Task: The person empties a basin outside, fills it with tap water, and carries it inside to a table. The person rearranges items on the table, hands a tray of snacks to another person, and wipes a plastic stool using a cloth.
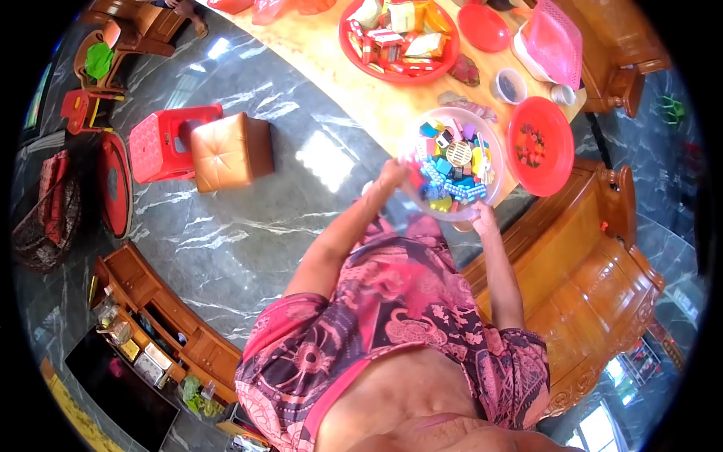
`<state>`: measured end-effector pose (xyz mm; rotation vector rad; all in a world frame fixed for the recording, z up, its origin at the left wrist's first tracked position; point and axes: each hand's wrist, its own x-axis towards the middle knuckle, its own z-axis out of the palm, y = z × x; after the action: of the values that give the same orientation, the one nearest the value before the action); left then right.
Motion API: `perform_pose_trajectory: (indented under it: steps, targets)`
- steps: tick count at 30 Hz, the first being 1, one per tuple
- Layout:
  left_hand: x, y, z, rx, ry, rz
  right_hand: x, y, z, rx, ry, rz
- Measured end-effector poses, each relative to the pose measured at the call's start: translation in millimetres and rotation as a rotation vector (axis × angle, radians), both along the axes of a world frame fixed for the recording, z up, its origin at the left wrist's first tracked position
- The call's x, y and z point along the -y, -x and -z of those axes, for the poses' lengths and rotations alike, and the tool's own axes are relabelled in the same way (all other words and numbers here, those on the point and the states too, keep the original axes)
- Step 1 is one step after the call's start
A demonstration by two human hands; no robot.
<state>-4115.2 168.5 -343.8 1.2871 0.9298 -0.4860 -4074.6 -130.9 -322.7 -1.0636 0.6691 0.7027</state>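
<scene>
Translucent plastic basin (pixel 456 217) of small loose pieces (pixel 456 172) — probably light, slick-walled, slightly flexible. Left hand (pixel 392 174) and right hand (pixel 485 218) grip its edge, apart — sound hold if level.

Pale pinkish bowl (pixel 498 154), multicoloured pieces (pixel 455 169)

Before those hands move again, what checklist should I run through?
1. Left hand at the tub's edge: ok.
2. Right hand at the tub's edge: ok.
3. Colourful pieces inside the tub: ok.
4. Tub wholly over the table: not ok, its near side reaches past the edge in this view.
5. Table bearing the tub's weight: cannot tell.
6. Tub clear of red basin: cannot tell.
</scene>
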Motion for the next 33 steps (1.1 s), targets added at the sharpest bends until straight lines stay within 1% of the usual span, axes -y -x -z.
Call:
perform_pose_trajectory:
  steps: [1,3,4,5,6,7,8,10,12,14,15,16,18,19,20,22,23,24,26,28,30,32,33]
  targets:
    - [-9,1,-12,0.004,0.001,-0.004,-10,6,-9,-0.014,0.005,0.047]
    - [-30,4,-37,0.286,0.207,0.040,-11,15,-6,-0.016,-0.017,0.042]
    - [-42,1,-45,0.290,0.201,0.033,-25,18,-22,-0.023,-0.041,0.041]
    - [-54,-2,-51,0.277,0.291,0.000,-33,23,-41,-0.019,-0.073,0.029]
    - [-65,-5,-53,0.263,0.381,-0.032,-33,25,-40,-0.015,-0.078,0.021]
    - [-81,-14,-35,0.268,0.465,-0.056,-27,27,-32,-0.028,-0.117,0.033]
    - [-100,-25,-32,0.269,0.459,-0.067,-23,28,-24,-0.041,-0.156,0.046]
    - [-135,-42,-30,0.237,0.513,-0.270,-21,33,-21,-0.032,-0.149,0.067]
    - [-159,-64,-34,0.175,0.400,-0.446,-14,42,-20,-0.031,-0.146,0.107]
    - [-177,-83,-46,0.224,0.250,-0.470,-4,51,-13,-0.036,-0.145,0.091]
    - [-189,-97,-44,0.232,0.209,-0.483,-13,48,-5,-0.005,-0.142,0.127]
    - [-202,-114,-40,0.239,0.169,-0.497,-13,52,0,-0.003,-0.170,0.027]
    - [-213,-139,-39,0.240,0.185,-0.480,-36,45,-14,0.052,-0.193,0.125]
    - [-221,-151,-40,0.269,0.236,-0.470,-46,43,-23,0.039,-0.194,0.142]
    - [-229,-159,-40,0.254,0.232,-0.456,-59,38,-31,0.066,-0.209,0.125]
    - [-234,-177,-48,0.292,0.322,-0.404,-63,22,-32,0.099,-0.208,0.091]
    - [-238,-185,-52,0.250,0.316,-0.362,-64,21,-31,0.071,-0.171,0.103]
    - [-238,-190,-46,0.246,0.322,-0.364,-65,21,-30,0.044,-0.134,0.115]
    - [-232,-198,-25,0.124,0.259,-0.347,-72,21,-47,0.024,-0.115,0.128]
    - [-231,-197,-18,0.220,0.281,-0.350,-91,14,-73,0.007,-0.107,0.136]
    - [-234,-196,-20,0.187,0.239,-0.390,-113,10,-99,0.040,-0.148,0.070]
    - [-244,-192,-25,0.195,0.244,-0.404,-119,12,-99,0.023,-0.128,0.053]
    - [-248,-189,-27,0.205,0.247,-0.419,-128,13,-104,0.045,-0.108,0.087]
